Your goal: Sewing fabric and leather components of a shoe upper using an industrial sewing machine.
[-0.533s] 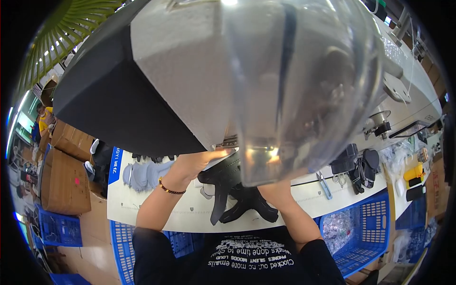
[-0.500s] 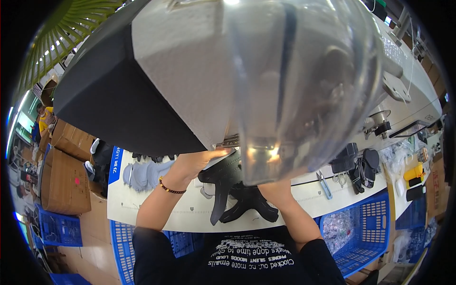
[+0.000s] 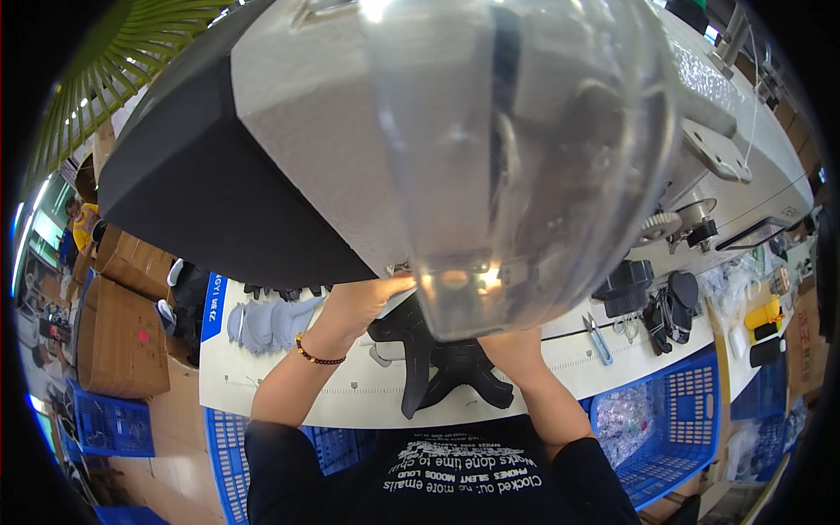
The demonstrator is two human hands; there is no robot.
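A black, branched flat piece (image 3: pixel 464 372) lies under the head of a sewing machine (image 3: pixel 324 131), its arms pointing towards me. My left hand (image 3: pixel 360 304) is at its far left part, fingers pressed together and reaching towards the needle area. The machine head covers those fingertips. On the other side my right hand (image 3: pixel 512 350) touches the piece's right edge. Its fingers are behind the hazy clear guard (image 3: pixel 525 175), so their grip cannot be made out. The needle itself is hidden.
Grey cut pieces (image 3: pixel 271 324) lie left on the white table (image 3: pixel 324 385). Blue-handled snips (image 3: pixel 598 339) and black parts (image 3: pixel 672 306) are at right. A blue basket (image 3: pixel 700 402) with clear plastic stands below the table; cardboard boxes (image 3: pixel 122 337) are far left.
The black piece's left arm has swung slightly right and nearer to me. Both hands stay almost in place. The view of the machine has shifted a little to the left.
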